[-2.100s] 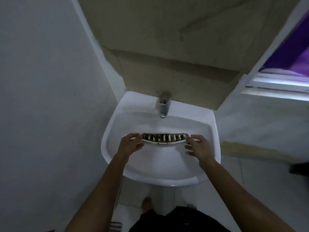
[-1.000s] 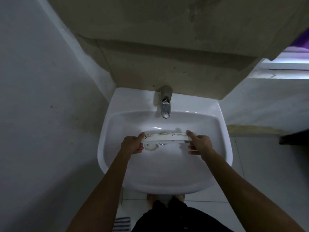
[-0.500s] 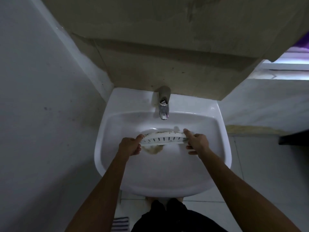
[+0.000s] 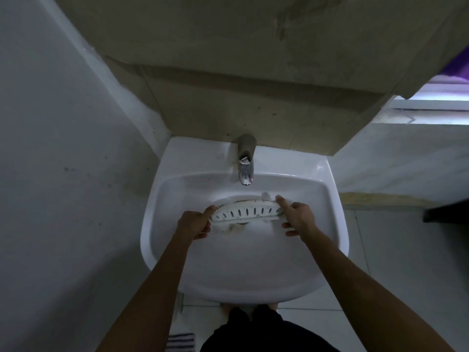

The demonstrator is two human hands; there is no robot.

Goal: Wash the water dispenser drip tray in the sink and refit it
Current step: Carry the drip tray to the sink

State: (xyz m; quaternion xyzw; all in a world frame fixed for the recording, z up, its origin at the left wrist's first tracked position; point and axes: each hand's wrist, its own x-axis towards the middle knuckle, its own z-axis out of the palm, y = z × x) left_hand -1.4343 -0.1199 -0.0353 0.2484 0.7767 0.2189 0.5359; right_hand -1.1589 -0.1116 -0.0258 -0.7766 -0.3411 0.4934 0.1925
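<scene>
Our left hand [image 4: 194, 223] pinches the left end of the drip tray [image 4: 247, 212], thumb on top and fingers curled beneath; our right hand [image 4: 297, 218] grips the right end the same way. The white slotted tray spans between them, grimy along its far edge, held inside the sink [image 4: 337, 237] just below the faucet [image 4: 245, 171], over the stained drain.
</scene>
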